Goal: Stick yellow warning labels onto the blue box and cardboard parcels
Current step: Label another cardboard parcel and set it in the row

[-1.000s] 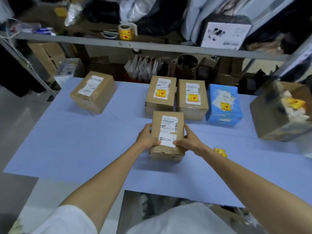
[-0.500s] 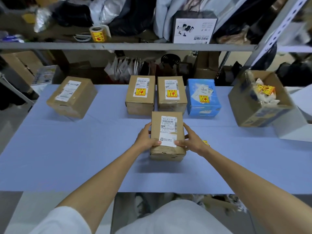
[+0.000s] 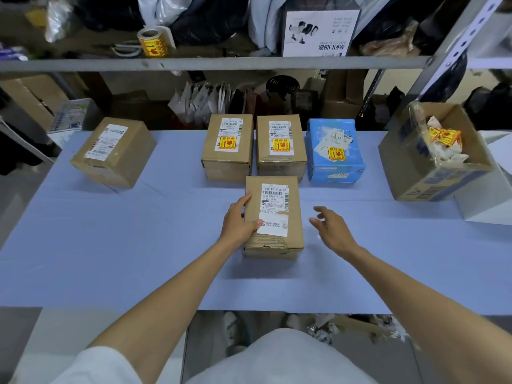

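In the head view, a small brown cardboard parcel with a white shipping slip (image 3: 273, 217) lies flat on the pale blue surface (image 3: 110, 245), just in front of a back row: one brown parcel with a yellow warning label (image 3: 227, 148), a second labelled brown parcel (image 3: 281, 146) touching or nearly touching it, and the glossy blue box (image 3: 353, 157), which already carries its own yellow sticker (image 3: 335, 153). A larger brown parcel (image 3: 113, 152) sits askew, well apart to the left, with no yellow label. The left hand (image 3: 239, 223) has its grip clamped on the front parcel's left wall, thumb laid over the top edge of the slip. The right hand (image 3: 333, 231) hovers beside the parcel, clear of it, its grip apart, fingers spread and holding nothing visible. The front parcel looks stiff, taped and probably light, since one hand steadies it. Its side walls are the sound place to hold, leaving the top free for pressing a thin, limp sticker flat. Half a second ago both hands clasped this parcel, and now the right one has let go. The loose yellow label that lay by the right wrist then is not visible now, perhaps hidden under that hand.
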`<state>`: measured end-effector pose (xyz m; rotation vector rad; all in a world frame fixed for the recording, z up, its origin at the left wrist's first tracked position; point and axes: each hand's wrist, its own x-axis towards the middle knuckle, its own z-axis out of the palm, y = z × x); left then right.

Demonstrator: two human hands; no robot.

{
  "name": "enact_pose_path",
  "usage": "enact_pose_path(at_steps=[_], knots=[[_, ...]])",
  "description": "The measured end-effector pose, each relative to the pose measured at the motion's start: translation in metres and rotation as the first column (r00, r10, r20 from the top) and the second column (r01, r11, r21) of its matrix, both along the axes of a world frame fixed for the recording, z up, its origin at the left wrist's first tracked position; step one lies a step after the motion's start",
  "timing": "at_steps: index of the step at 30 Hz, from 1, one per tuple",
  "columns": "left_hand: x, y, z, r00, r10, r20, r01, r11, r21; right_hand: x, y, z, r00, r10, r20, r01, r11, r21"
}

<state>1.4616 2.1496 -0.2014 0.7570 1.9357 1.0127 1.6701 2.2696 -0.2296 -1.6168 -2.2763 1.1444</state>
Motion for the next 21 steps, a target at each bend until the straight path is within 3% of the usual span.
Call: enact_pose_path(at_steps=[3,6,21], knots=[[0.001,0.001,-0.002,1.000,0.018,0.007,-0.018,1.000,0.002,0.027,0.009,-0.017,0.982,-0.092,0.163,0.080,0.994,0.079],[0.003,0.001,-0.005,0.999,0.039,0.006,-0.039,0.999,0.004,0.043,0.013,-0.026,0.962,-0.081,0.262,0.061,0.995,0.080],[0.009,-0.005,-0.011,0.999,0.042,0.016,-0.043,0.998,0.038,0.040,0.015,-0.033,0.936,-0.089,0.340,0.042,0.989,0.144]])
